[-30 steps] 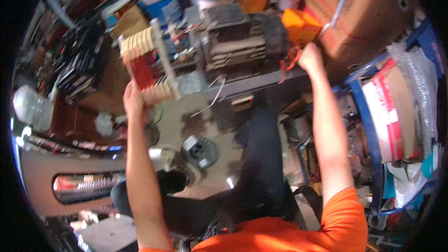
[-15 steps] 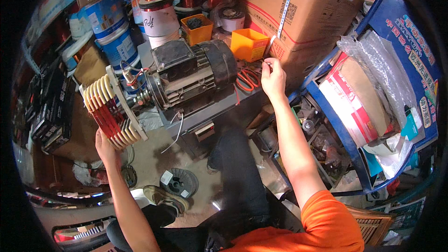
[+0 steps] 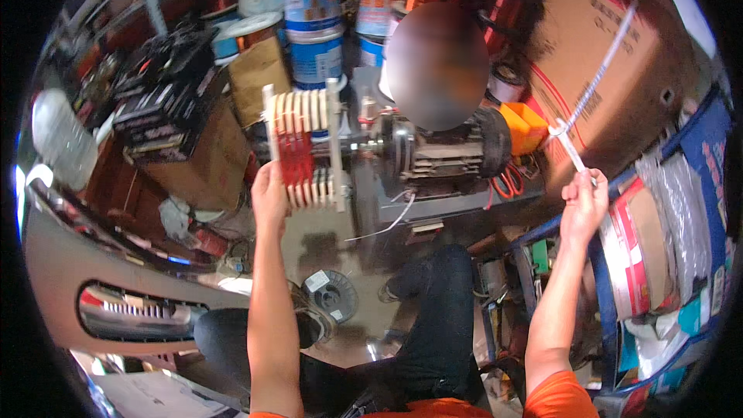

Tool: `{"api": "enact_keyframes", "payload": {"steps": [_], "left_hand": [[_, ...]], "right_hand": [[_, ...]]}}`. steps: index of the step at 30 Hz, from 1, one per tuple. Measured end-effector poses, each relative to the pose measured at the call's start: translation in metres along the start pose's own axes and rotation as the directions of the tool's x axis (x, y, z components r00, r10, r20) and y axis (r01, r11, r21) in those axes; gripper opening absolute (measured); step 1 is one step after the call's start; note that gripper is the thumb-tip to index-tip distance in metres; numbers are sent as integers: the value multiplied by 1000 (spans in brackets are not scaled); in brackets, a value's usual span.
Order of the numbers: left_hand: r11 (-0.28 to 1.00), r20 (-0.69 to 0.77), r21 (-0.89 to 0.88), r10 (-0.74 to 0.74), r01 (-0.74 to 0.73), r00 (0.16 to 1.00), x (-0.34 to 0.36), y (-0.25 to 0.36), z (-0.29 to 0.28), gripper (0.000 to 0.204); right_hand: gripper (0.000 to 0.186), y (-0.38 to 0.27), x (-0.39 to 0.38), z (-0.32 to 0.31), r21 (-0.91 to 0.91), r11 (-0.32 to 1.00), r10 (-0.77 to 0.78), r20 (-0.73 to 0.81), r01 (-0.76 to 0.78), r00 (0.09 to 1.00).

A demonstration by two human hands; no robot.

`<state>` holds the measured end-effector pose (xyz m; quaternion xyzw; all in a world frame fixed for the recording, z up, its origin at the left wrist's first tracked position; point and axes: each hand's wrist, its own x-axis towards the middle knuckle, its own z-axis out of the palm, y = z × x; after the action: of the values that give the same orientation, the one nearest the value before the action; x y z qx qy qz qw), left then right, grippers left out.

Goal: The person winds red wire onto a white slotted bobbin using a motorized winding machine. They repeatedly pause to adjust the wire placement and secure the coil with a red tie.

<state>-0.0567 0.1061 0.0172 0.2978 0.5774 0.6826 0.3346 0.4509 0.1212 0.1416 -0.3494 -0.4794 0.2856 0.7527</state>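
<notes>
My left hand (image 3: 269, 200) is closed on the near left edge of a coil winding former (image 3: 303, 112), a ribbed cream frame with red-brown wire wound round its middle. The former sits on the shaft of a dark electric motor (image 3: 449, 156). Well to the right, my right hand (image 3: 584, 203) is closed on the lower end of a thin white strip (image 3: 571, 147). From there the strip runs up to a small knot-like bend, beyond which a pale strip lies across the cardboard box. A blurred patch hides the area just above the motor.
The large cardboard box (image 3: 642, 62) stands at the back right, beside an orange bin (image 3: 523, 128). Orange-handled scissors (image 3: 508, 184) lie by the motor. Blue buckets (image 3: 313, 0) and wire spools stand behind. A black spool (image 3: 331, 296) lies on the floor.
The view has swung left, so the former and motor now sit further right in it. My right hand now holds the white strip. My left hand stays on the former.
</notes>
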Motion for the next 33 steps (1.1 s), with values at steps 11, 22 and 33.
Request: {"api": "enact_keyframes", "payload": {"steps": [11, 22, 33], "left_hand": [[961, 98, -275, 57, -28, 993, -4, -24, -6, 28], [913, 121, -407, 58, -4, 991, -6, -36, -3, 25], [930, 89, -366, 77, -39, 993, -7, -34, 1, 30]], "right_hand": [[8, -95, -70, 284, -239, 960, 108, 792, 144, 600], [11, -29, -118, 421, -14, 371, 131, 991, 928, -38], [11, -18, -99, 435, -152, 311, 379, 925, 938, 25]]}}
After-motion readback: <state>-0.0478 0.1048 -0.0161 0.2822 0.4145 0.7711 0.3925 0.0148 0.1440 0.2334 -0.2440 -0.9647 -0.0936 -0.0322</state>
